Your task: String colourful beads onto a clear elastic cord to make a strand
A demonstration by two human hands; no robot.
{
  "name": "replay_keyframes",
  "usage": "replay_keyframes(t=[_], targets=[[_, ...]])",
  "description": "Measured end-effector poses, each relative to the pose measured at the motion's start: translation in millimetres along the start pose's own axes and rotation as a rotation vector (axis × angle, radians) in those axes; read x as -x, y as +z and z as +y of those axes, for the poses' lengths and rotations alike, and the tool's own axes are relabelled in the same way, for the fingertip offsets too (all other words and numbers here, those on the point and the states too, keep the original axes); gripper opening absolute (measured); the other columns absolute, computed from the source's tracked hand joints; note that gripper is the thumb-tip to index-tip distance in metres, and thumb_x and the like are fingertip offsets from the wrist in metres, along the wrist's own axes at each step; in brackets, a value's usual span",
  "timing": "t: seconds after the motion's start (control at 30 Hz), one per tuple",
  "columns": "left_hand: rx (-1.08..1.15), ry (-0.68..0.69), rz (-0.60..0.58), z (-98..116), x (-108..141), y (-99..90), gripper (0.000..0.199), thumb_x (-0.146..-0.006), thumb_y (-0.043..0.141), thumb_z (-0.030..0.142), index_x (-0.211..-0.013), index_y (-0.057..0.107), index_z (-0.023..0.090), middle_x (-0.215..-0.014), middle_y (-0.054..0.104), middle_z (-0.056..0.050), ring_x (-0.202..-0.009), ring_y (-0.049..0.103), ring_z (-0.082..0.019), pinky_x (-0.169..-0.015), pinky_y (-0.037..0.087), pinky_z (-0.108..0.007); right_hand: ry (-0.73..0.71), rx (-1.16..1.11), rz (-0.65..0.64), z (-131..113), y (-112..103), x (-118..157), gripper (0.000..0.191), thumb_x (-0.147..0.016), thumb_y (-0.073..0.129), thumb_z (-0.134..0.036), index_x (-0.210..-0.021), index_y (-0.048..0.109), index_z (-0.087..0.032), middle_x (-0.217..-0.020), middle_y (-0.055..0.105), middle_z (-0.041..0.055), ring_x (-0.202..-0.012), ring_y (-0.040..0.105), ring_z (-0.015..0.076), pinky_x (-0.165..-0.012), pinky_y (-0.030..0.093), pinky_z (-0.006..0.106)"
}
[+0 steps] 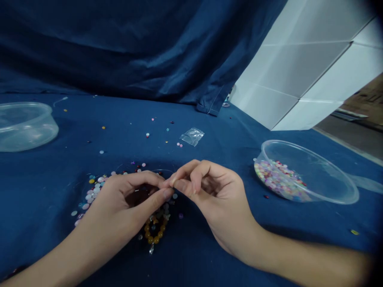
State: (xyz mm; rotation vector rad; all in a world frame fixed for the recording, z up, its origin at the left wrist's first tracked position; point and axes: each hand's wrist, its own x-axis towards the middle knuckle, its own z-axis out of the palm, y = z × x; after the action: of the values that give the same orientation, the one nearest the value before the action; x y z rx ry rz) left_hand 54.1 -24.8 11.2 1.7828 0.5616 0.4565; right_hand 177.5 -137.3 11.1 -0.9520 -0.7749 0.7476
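Note:
My left hand (pixel 128 207) is closed in a pinch, thumb against forefinger. Its fingertips meet those of my right hand (pixel 217 195), which also pinches. A thin clear cord (pixel 163 170) curves up behind the fingertips and runs into them; its ends are hidden by the fingers. Below, between the hands, is a bracelet of amber-coloured beads (pixel 154 240) with a small clear drop charm (pixel 151 249). Its upper part is covered by my left hand, and I cannot tell if it hangs or lies on the cloth. Loose pastel beads (pixel 92 195) are heaped behind my left hand.
On the right, a clear plastic bowl (pixel 308 155) tilts with many mixed beads (pixel 278 181) inside. Another clear bowl (pixel 30 135) stands far left. A small clear bag (pixel 192 136) and scattered beads lie on the blue cloth (pixel 125 115). White boxes (pixel 299 67) stand back right.

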Motion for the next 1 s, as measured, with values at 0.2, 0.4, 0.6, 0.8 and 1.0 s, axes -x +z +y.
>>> replay_keyframes(t=[0.2,0.4,0.6,0.8,1.0], targets=[[0.008,-0.035,0.049,-1.2,2.0,-2.5,0.022,-0.085,0.067,0.046,-0.089,0.074,0.025,-0.077,0.066,0.0,-0.071,0.059,-0.016,-0.057,0.045,-0.02,-0.047,0.071,0.027,0.2,-1.4,-0.2,0.026,-0.084,0.07,-0.009,-0.064,0.057,-0.019,-0.081,0.067,0.0001,-0.083,0.066,0.0134,-0.082,0.055,0.027],[0.143,-0.065,0.111,-2.3,3.4,-3.9,0.019,-0.087,0.069,0.043,-0.084,0.071,0.025,-0.081,0.064,0.002,-0.072,0.054,-0.013,-0.054,0.042,-0.015,-0.012,0.129,0.058,-0.2,-3.5,0.0,0.028,-0.083,0.07,-0.009,-0.063,0.054,-0.018,-0.082,0.067,-0.0001,-0.08,0.064,0.0117,-0.078,0.053,0.024],[0.193,-0.093,0.089,-6.1,4.8,-5.7,0.02,-0.087,0.069,0.043,-0.08,0.069,0.024,-0.075,0.061,0.002,-0.069,0.052,-0.013,-0.056,0.044,-0.015,0.062,0.071,0.076,1.0,-3.6,-0.7,0.032,-0.082,0.071,-0.009,-0.061,0.048,-0.018,-0.081,0.066,-0.0009,-0.077,0.064,0.0106,-0.076,0.052,0.022],[0.106,-0.114,0.121,-9.0,3.8,-7.8,0.025,-0.088,0.066,0.05,-0.084,0.068,0.026,-0.083,0.062,0.002,-0.077,0.057,-0.014,-0.058,0.046,-0.015,0.169,-0.038,0.066,-1.6,-1.2,-1.8,0.035,-0.084,0.07,-0.01,-0.061,0.044,-0.019,-0.076,0.064,-0.002,-0.073,0.066,0.0116,-0.076,0.052,0.024],[-0.018,0.074,0.131,-2.9,2.3,-7.4,0.018,-0.087,0.067,0.04,-0.077,0.068,0.025,-0.072,0.064,0.003,-0.066,0.059,-0.011,-0.058,0.046,-0.012,0.041,0.089,0.037,-2.1,-4.2,-3.1,0.036,-0.085,0.066,-0.006,-0.06,0.043,-0.018,-0.078,0.062,-0.0016,-0.068,0.065,0.0102,-0.072,0.051,0.024]])
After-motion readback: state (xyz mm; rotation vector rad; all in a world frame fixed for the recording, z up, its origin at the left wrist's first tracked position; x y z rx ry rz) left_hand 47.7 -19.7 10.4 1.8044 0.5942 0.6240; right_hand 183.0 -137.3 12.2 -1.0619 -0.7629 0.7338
